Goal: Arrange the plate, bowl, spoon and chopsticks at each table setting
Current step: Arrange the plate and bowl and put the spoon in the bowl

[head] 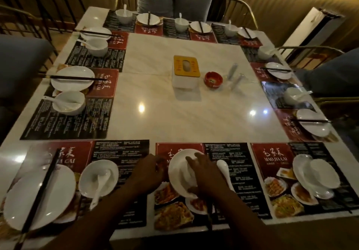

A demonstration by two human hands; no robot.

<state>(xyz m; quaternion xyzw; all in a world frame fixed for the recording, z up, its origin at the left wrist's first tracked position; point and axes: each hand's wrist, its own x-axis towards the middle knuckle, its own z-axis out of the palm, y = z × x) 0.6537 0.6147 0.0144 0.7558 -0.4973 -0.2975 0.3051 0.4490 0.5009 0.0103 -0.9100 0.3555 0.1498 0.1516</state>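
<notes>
At the near middle setting a white plate (177, 169) lies on a red and black placemat (229, 152). My right hand (206, 176) is over the plate, closed around a white bowl (187, 174) that sits in it. My left hand (147, 172) is palm down at the plate's left rim, fingers curled; blur hides whether it grips anything. A white spoon (223, 169) lies just right of the plate. Dark chopsticks (209, 214) lie under my right wrist.
The near left setting has a plate (29, 201) with chopsticks (43, 187) across it and a bowl (91, 176) holding a spoon. At the near right a bowl (324, 174) is stacked on its plate. Other settings ring the table. A tissue box (186, 73) and a red ashtray (213, 79) stand mid-table.
</notes>
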